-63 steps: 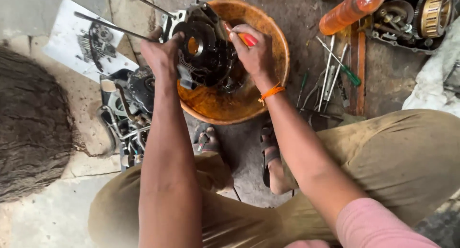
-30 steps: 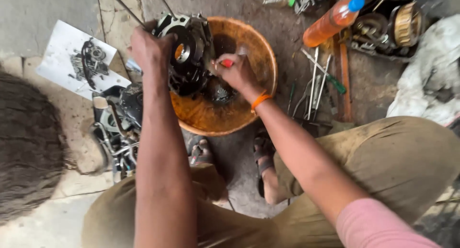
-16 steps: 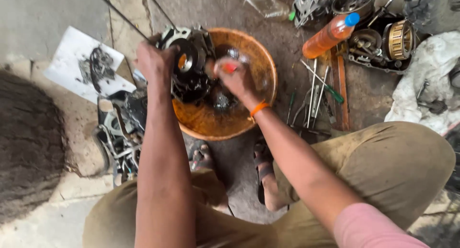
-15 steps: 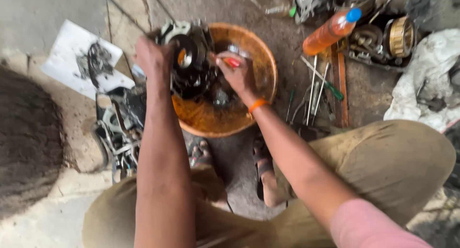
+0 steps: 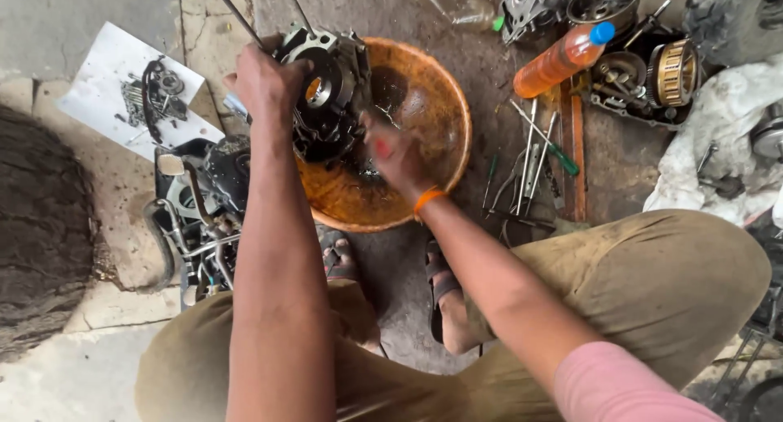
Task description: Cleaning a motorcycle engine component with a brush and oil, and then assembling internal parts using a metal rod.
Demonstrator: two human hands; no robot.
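Since prev frame our right hand [image 5: 397, 157] dropped lower into the orange basin [image 5: 444, 104], now blurred. L to R: paper sheet w/ small parts [image 5: 130, 96]; left hand [image 5: 265, 83] clamped on engine casing [image 5: 326, 92] at basin's left rim; right hand closed on something w/ red bit, can't tell what; orange bottle [image 5: 561, 60] far right.

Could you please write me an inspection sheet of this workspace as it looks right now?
Surface: cracked concrete floor, stained.
Job's things: dark metal engine casing over round orange basin of murky liquid.
Clutter: orange bottle with blue cap, loose screwdrivers, brass-coloured gear parts, white sheet with small parts.
Grippers: left hand grips the casing; right hand blurred, inside the basin.
Cables: nothing seen.
Surroundings: white cloth, black motorcycle parts.
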